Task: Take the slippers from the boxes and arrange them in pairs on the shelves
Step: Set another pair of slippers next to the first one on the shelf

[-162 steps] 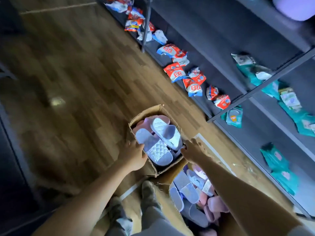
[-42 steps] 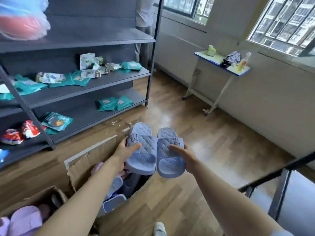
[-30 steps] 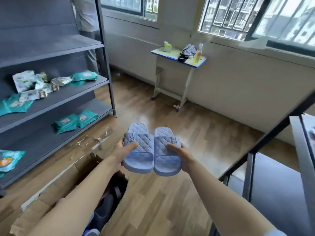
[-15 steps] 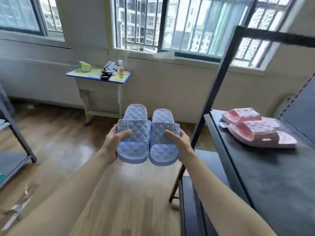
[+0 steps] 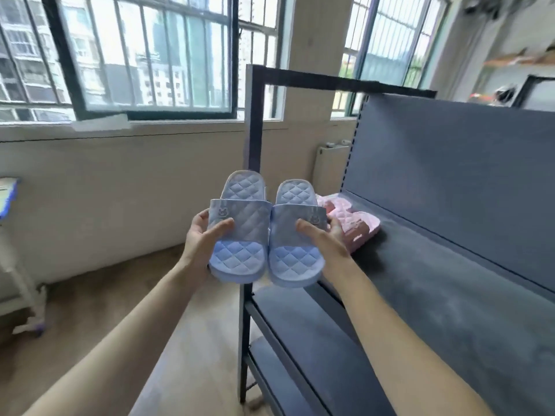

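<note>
Slippers, blue and quilted: left hand (image 5: 200, 239) grips the left one (image 5: 238, 232), right hand (image 5: 325, 239) grips the right one (image 5: 295, 236), side by side, touching, above the front corner of the grey shelf (image 5: 444, 283). Pink slippers (image 5: 350, 219) lie just behind, near the shelf's end edge.

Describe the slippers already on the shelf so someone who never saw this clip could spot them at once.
Find the dark grey shelf unit on the right, beside the windows. At the far end of its upper board lies a pair of slippers, partly hidden behind the right hand. They are pink and rest on the board; the blue quilted pair is held up.
</note>
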